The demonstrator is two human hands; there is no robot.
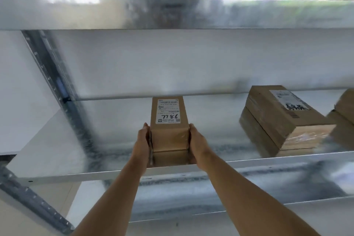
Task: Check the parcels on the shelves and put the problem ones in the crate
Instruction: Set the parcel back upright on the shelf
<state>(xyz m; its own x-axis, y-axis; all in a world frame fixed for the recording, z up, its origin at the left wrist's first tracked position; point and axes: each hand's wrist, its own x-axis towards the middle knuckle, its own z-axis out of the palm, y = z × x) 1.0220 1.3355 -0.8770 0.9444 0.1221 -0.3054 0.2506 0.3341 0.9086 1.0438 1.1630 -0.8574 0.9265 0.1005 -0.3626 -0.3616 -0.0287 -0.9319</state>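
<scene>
A metal shelf [57, 140] carries the parcels. The left hand [142, 140] presses flat on the left side of a narrow box [168, 130] at the near edge; the right hand [197, 143] presses its right side, fingers straight. Its label bears handwritten digits. Farther right sits a bigger box [281, 120], well apart.

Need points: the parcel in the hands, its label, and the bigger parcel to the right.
Held parcel [169, 138]: head view, near end face.
Label [168, 110]: head view, handwritten digits on the held parcel's top.
Bigger parcel [275, 119]: head view, top face.
</scene>
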